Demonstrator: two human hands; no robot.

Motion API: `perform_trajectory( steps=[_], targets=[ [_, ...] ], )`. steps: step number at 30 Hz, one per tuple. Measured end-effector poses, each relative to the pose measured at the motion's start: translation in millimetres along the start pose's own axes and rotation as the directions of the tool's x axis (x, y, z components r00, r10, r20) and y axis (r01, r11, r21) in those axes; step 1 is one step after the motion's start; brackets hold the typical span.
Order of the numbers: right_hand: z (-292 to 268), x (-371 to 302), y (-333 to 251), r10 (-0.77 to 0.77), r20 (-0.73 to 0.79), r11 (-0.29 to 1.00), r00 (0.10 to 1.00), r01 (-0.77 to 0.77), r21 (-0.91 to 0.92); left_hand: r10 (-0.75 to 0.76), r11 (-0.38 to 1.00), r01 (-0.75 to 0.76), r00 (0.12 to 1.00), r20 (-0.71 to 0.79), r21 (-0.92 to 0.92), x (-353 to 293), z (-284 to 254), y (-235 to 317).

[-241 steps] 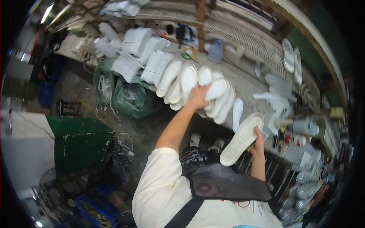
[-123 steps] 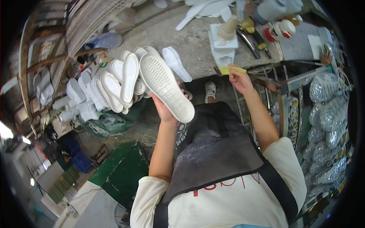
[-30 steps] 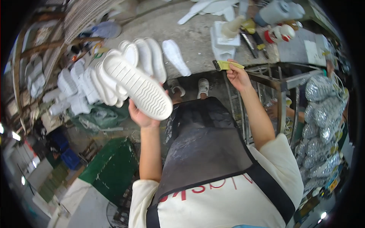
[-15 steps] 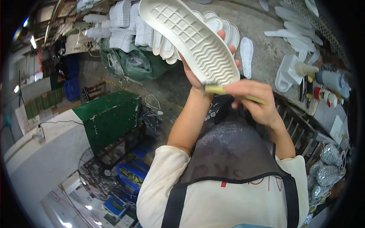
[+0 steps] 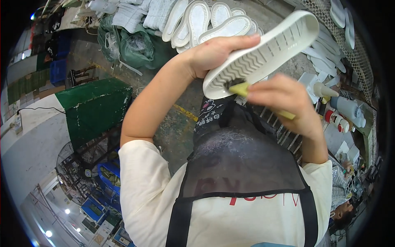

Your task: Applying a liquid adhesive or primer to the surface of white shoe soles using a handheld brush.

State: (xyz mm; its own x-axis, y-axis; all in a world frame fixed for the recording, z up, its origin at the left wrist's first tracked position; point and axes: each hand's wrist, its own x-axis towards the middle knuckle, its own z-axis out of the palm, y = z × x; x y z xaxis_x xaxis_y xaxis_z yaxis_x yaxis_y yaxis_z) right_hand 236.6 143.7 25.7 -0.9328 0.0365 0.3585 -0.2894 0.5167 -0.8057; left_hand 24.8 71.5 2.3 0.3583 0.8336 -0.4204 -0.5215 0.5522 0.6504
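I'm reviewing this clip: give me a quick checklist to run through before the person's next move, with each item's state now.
1. Left hand gripping the white sole: ok.
2. Right hand gripping the yellow brush: ok.
3. Brush tip at the sole's wavy-grooved end: ok.
4. That end fully in sight: not ok, the left hand and the brush cover parts of it.
5. Left hand clear of the soles on the bench: cannot tell, they overlap in this view.
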Motion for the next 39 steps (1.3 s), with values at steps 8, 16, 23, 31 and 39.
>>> perform_trajectory(
  steps=[8,16,23,31,39],
  targets=[
    [4,-7,-5,0.017,0.025,0.990,1.000,-0.013,-0.138,-0.041,0.934,0.045,0.999,-0.019,0.353,-22,-3,1],
    [-30,11,-8,0.063,0.036,0.856,0.997,-0.035,-0.515,-0.004,0.964,-0.008,0.999,0.043,0.264,-38,-32,-16],
    [-32,2,3,0.002,0.174,0.941,0.985,0.057,-0.335,-0.117,0.976,0.107,0.992,0.044,0.191,-59,-39,-22],
    [-54,-18,-16,0.040,0.093,0.997,0.995,-0.033,-0.072,-0.247,0.940,0.223,0.967,0.062,0.257,-60,-35,-25],
    [-26,-31,49,0.192,-0.378,0.903,0.906,-0.012,0.430,0.356,0.861,-0.158,0.866,0.352,-0.483,-62,-36,-27]
  ],
)
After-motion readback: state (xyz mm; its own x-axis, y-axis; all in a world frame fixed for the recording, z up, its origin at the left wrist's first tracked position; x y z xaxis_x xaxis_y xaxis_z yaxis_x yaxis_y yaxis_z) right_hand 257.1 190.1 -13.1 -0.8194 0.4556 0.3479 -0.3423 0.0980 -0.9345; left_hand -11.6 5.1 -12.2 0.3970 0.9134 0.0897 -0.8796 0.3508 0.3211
